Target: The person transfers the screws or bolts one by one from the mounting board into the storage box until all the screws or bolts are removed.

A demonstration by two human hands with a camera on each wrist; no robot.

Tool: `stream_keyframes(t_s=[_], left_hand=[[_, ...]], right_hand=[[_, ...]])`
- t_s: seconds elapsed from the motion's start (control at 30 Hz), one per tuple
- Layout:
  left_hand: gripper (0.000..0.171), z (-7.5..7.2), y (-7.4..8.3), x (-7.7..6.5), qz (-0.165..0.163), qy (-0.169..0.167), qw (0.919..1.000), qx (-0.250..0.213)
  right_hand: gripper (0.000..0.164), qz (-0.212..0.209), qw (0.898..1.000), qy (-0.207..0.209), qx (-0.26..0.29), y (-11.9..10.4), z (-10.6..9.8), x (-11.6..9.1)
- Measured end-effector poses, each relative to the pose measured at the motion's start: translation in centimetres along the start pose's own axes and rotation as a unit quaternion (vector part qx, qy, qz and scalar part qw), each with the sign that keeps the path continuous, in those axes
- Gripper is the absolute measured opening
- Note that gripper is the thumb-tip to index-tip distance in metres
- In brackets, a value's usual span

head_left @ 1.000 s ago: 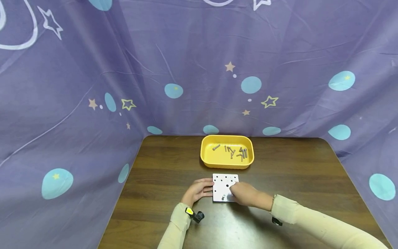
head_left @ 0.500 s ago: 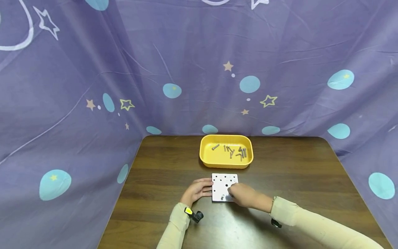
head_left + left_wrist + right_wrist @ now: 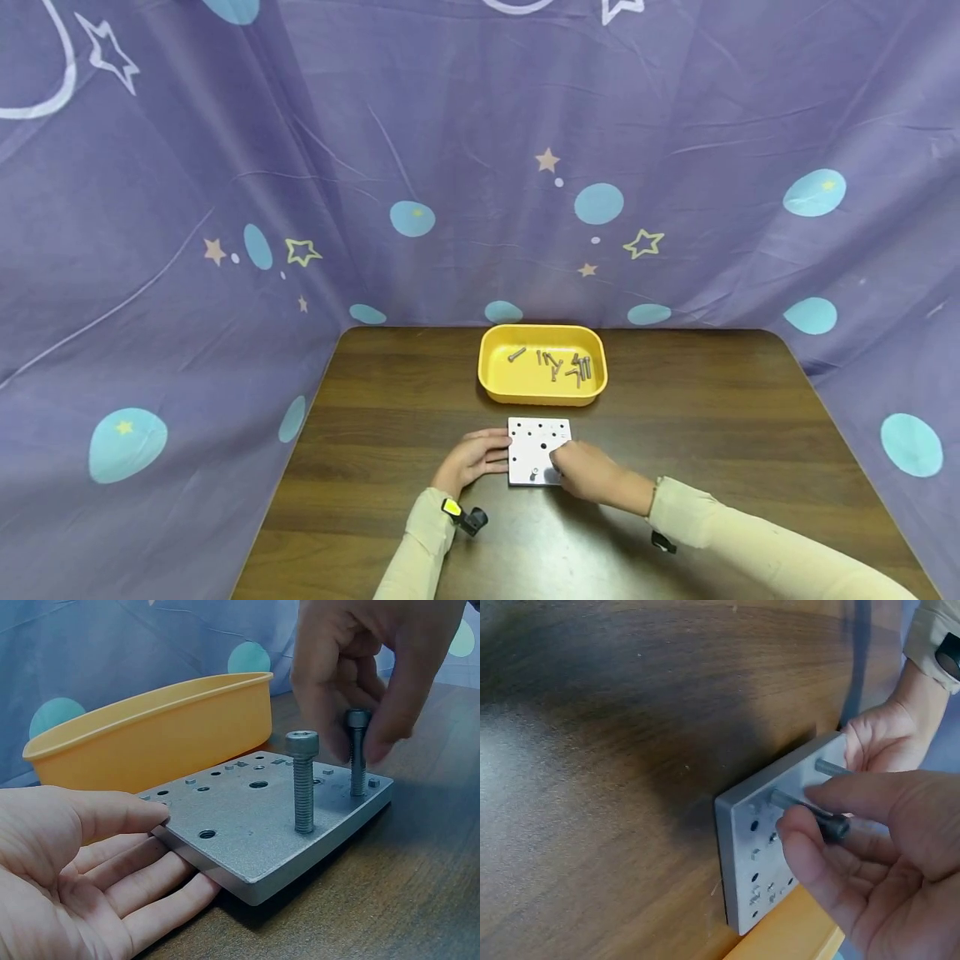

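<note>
A square metal plate [image 3: 528,454] with several holes lies on the table. My left hand [image 3: 474,458] rests its fairly straight fingers [image 3: 161,900] against the plate's left edge, one fingertip at the upper rim. My right hand [image 3: 885,847] pinches a dark socket-head bolt [image 3: 358,750] between thumb and finger; it stands upright, its lower end at the plate near the right corner. Another socket-head bolt [image 3: 303,784] stands upright by itself in the plate's near part. In the head view my right hand hides the pinched bolt.
Behind the plate stands a yellow tray [image 3: 540,400] with several loose bolts [image 3: 551,362]. The wooden table [image 3: 675,400] is enclosed by a purple patterned curtain [image 3: 465,250] at the back and sides.
The whole head view has shifted slightly left. Both hands keep their places at the plate, my right hand still over its right side; little else differs.
</note>
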State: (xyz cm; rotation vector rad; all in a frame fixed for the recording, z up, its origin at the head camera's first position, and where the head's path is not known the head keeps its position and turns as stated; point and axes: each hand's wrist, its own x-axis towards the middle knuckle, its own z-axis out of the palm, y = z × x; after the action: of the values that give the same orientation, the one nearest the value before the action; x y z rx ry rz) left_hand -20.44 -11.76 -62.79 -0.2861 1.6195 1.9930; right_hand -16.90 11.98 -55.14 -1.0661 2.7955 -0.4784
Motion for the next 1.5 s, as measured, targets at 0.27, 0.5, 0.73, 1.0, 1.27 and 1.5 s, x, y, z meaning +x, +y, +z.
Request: stream_keyframes(t_s=[0.27, 0.5, 0.73, 1.0, 1.27, 1.5], left_hand=[[0.047, 0.06, 0.16, -0.19, 0.005, -0.001, 1.0, 0.006], [0.048, 0.19, 0.42, -0.32, 0.002, 0.003, 1.0, 0.006], [0.048, 0.26, 0.21, -0.42, -0.002, 0.005, 1.0, 0.001], [0.047, 0.33, 0.07, -0.48, 0.007, -0.001, 1.0, -0.004], [0.049, 0.23, 0.06, -0.52, 0.002, 0.005, 1.0, -0.001], [0.05, -0.03, -0.01, -0.35, 0.002, 0.006, 1.0, 0.001]], right_hand=[[0.025, -0.003, 1.0, -0.002, -0.003, 0.0, 0.2, 0.13], [0.027, 0.003, 1.0, 0.004, -0.007, 0.15, 0.38, 0.15], [0.026, -0.004, 1.0, 0.003, -0.005, 0.13, 0.46, 0.1], [0.025, -0.016, 1.0, 0.002, -0.005, -0.21, 0.2, 0.07], [0.027, -0.023, 1.0, 0.001, -0.004, -0.43, -0.12, 0.05], [0.027, -0.053, 0.999, 0.0, -0.012, -0.2, -0.24, 0.0]])
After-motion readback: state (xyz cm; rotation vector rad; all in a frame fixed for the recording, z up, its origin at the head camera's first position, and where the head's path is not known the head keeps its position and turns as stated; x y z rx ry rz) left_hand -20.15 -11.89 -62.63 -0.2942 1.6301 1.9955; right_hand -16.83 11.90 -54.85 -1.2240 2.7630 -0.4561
